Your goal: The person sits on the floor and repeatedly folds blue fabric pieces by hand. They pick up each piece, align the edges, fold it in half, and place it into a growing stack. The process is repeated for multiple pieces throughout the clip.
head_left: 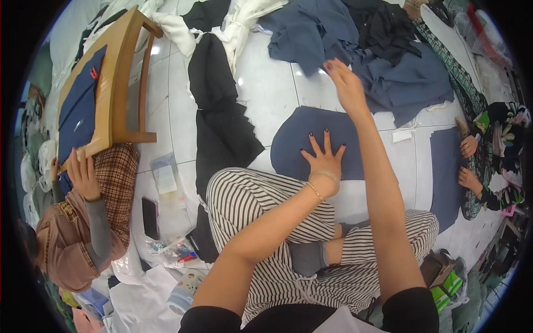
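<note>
My left hand (326, 165) lies flat with its fingers spread on a dark blue piece of cut cloth (291, 130), which rests on the tiled floor in front of my crossed legs. The cloth has a rounded left end. My right hand (347, 89) is stretched out beyond the cloth's far edge, fingers extended and nothing in them. It appears to be just above the floor, near a crumpled heap of blue fabric (400, 77); whether it touches anything I cannot tell.
Black cloth (219, 144) runs along the floor to the left. Beyond it lie a phone (150, 217) and a clear packet (165, 175). A person (78, 233) sits at a low wooden table (125, 83). Another person's hands (469, 161) are by a blue cloth strip (444, 177) at right.
</note>
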### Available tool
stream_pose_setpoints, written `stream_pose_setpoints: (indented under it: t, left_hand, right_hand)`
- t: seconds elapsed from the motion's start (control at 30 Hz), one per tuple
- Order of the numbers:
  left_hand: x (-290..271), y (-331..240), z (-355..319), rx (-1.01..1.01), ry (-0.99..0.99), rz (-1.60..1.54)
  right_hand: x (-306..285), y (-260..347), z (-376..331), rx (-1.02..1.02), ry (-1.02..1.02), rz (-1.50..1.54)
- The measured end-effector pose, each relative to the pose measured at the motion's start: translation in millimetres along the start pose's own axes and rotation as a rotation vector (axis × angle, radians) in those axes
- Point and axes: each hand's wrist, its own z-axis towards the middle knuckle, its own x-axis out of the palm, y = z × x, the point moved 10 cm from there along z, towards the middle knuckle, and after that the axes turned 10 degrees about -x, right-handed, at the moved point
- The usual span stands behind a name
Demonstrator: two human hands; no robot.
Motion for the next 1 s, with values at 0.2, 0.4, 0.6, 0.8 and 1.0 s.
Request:
stream_pose_setpoints:
  t: [0.2,0.4,0.6,0.8,1.0]
  left_hand:
    - [-78,86,31,-0.203,-0.246,-0.704]
    - [-110,81,37,0.057,-0.444,-0.622]
    - [-81,32,35,0.332,-0.259,-0.666]
    - [-59,11,29,0.314,-0.263,-0.409]
    - [-67,58,57,0.249,0.026,-0.972]
  right_hand:
    - [-85,9,-127,0.322,-0.191,0.804]
    - [-99,-86,-191,0.643,-0.388,0.845]
    - [-81,-110,-198,0.742,-0.340,0.760]
    - [-75,-74,-175,0.587,-0.238,1.112]
    - [-94,-79,-174,0.557,-0.277,0.869]
